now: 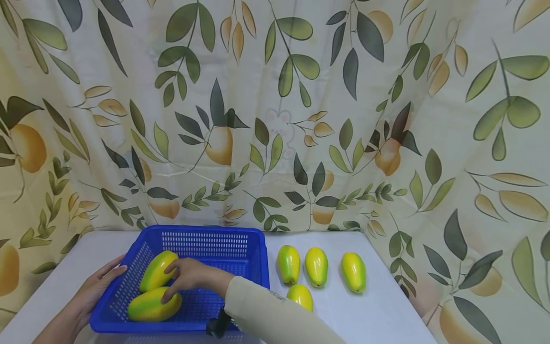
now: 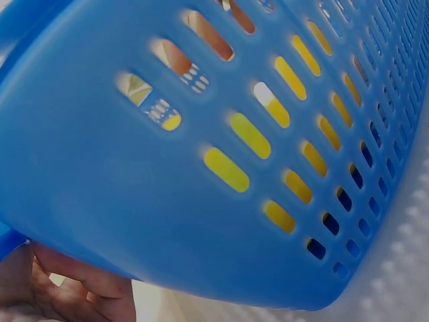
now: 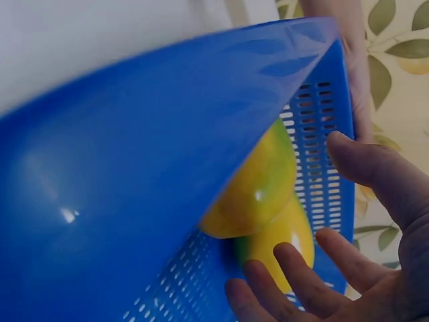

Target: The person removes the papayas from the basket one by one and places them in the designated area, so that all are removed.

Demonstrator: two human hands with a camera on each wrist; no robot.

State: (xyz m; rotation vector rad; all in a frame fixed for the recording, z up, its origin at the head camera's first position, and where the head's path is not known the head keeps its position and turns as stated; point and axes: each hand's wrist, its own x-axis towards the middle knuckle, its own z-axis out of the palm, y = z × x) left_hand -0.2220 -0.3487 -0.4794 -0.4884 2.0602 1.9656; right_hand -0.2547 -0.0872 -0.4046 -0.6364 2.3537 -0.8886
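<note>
A blue plastic basket [image 1: 206,229] with slotted sides stands at the left of the table. My left hand [image 1: 96,291] grips its left rim, thumb on top; in the left wrist view its curled fingers [image 2: 100,280] show below the rim. Two glossy yellow-green fruits, like papayas or mangoes, lie inside: an upper fruit [image 1: 155,272] and a lower fruit [image 1: 148,306]. Over them is my right hand [image 1: 193,274], thumb and fingers spread. The right wrist view shows that hand [image 3: 348,282] with nothing gripped; whether its fingertips touch a fruit is unclear.
Right of the basket, on the white table [image 1: 343,315], lie three similar fruits in a row: a left one [image 1: 289,265], a middle one [image 1: 316,267] and a right one [image 1: 354,272]. Another fruit [image 1: 301,296] is partly behind the right sleeve. A leaf-patterned curtain [image 1: 275,191] hangs behind.
</note>
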